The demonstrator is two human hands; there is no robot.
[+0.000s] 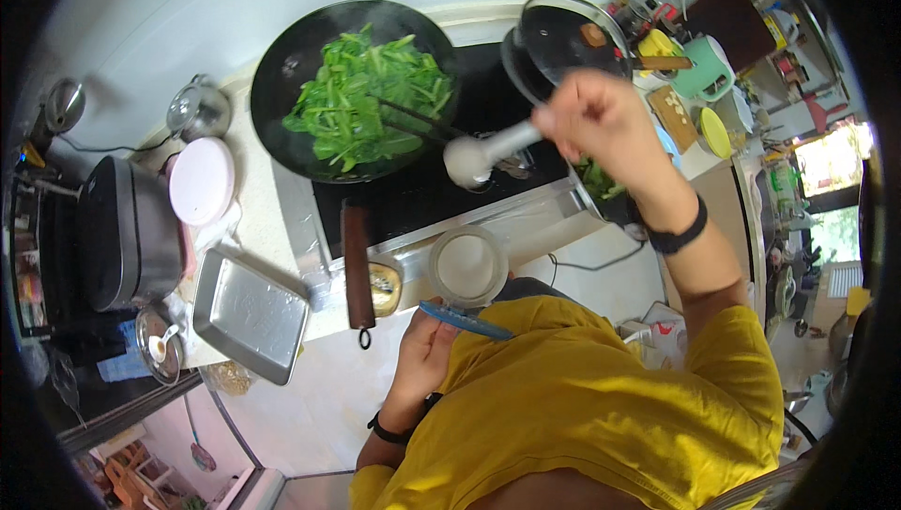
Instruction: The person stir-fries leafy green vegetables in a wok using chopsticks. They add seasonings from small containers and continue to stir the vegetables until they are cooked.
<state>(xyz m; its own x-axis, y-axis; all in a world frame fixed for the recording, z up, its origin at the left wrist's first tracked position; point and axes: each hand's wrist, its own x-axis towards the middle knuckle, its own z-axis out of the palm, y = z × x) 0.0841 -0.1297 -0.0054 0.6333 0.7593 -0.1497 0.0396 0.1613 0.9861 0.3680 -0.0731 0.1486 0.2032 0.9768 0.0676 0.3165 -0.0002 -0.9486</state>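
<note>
My right hand is closed around the pale handle of a spoon, blurred by motion. A white heap sits in the spoon's bowl, held over the black stovetop just right of the wok. My left hand, low near my shirt, grips the edge of a blue lid. Right beside the lid is an uncovered round jar of white grains; whether my left fingers also support it is hidden. Bright green leafy vegetables fill the black wok. Dark chopsticks lean in among the leaves.
The wok's brown handle juts toward me. Behind my right hand sits a glass-lidded pan. Leftward stand a metal tray, a pink round lid, a kettle and a dark rice cooker.
</note>
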